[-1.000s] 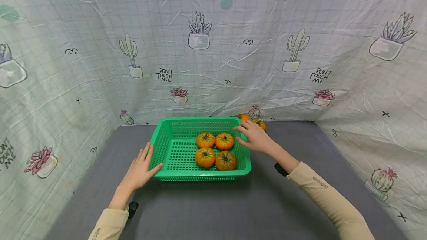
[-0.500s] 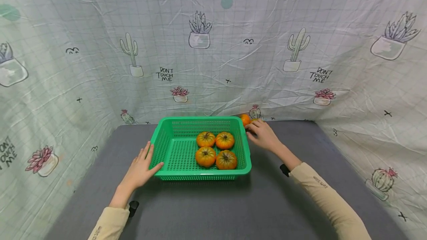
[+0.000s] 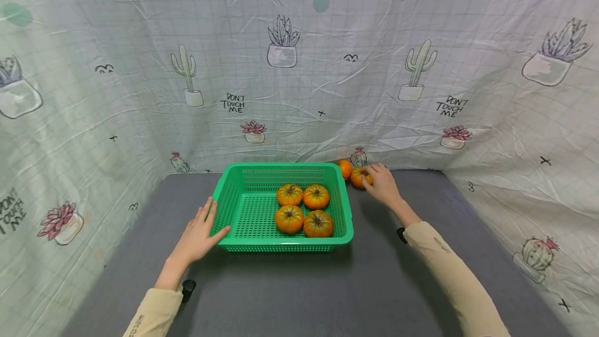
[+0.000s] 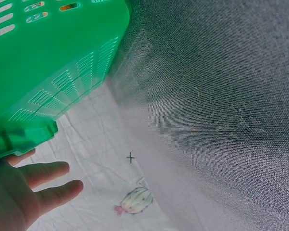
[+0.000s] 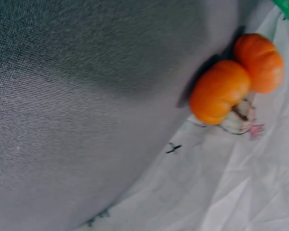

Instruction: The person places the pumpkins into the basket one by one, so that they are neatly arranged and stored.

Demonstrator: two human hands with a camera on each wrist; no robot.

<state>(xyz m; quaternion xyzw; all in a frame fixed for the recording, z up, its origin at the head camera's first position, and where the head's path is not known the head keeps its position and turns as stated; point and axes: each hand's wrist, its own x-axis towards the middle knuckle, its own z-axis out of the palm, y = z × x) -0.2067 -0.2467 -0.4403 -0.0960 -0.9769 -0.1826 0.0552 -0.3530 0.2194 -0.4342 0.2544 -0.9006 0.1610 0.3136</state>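
A green plastic basket (image 3: 285,242) stands on the grey table, with several small orange pumpkins (image 3: 289,219) in its right half. My left hand (image 3: 195,238) rests against the basket's left rim, fingers spread and straight; the left wrist view shows its fingers (image 4: 60,195) beside the basket wall (image 4: 43,62). Past the basket's back right corner, two more pumpkins sit side by side. At the right one of these (image 3: 357,178) is my right hand (image 3: 385,187), its fingers loosely bent. In the right wrist view that pumpkin (image 5: 216,94) touches its neighbour (image 5: 260,62), and the fingers are almost wholly out of frame.
A pale cloth (image 3: 318,87) printed with cactus drawings hangs behind and at both sides of the grey table (image 3: 290,295). The two outer pumpkins lie close to its foot. Both forearms have beige sleeves (image 3: 449,264), with a black object under each wrist.
My right hand has moved from above the basket's right rim to the right, over to the outer pumpkins, which now show more fully. The left hand stays put.
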